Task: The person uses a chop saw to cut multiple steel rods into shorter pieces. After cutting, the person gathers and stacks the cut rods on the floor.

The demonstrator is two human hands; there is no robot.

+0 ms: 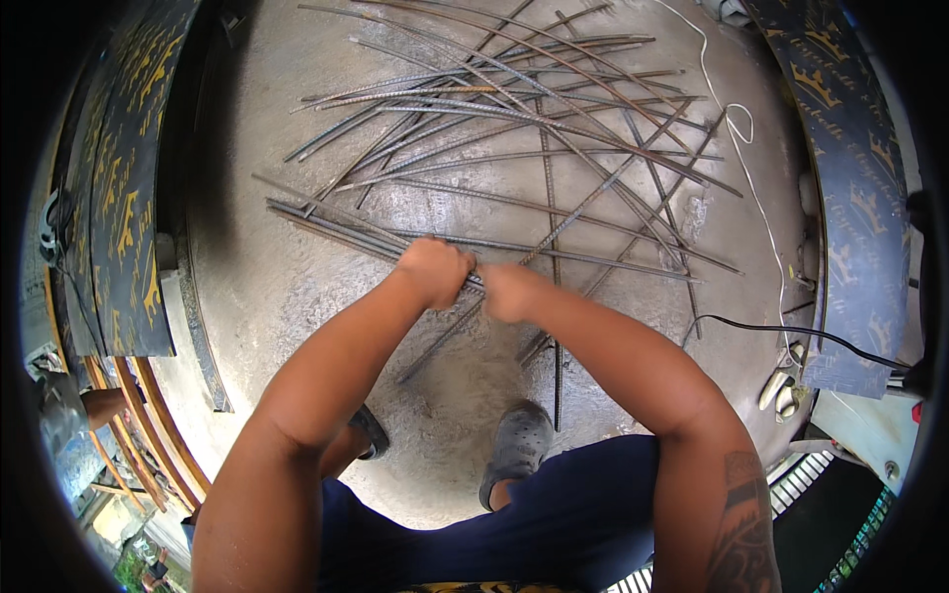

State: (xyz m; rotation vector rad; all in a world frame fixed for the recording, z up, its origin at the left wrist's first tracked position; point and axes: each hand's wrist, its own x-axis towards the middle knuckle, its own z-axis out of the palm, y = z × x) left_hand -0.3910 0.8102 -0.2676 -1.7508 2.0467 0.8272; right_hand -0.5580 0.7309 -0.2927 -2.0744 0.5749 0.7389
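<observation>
My left hand (433, 271) is closed round a small bundle of ribbed steel rebars (331, 229), whose ends reach out to the left. Right beside it, my right hand (510, 292) is closed too, its knuckles close to the left hand's fingers. Whatever sits inside the right hand is hidden and slightly blurred. Beyond both hands spreads a loose, criss-crossed pile of rebars (465, 111) on the concrete floor. One rebar (558, 385) runs from the pile toward my feet, under my right forearm.
Dark patterned boards stand at the left (129, 212) and right (840, 198). A white cord (756, 203) and a black cable (791, 327) lie on the right side. My grey clog (519, 445) is on the concrete floor (247, 326). Wooden strips (148, 420) lean at the lower left.
</observation>
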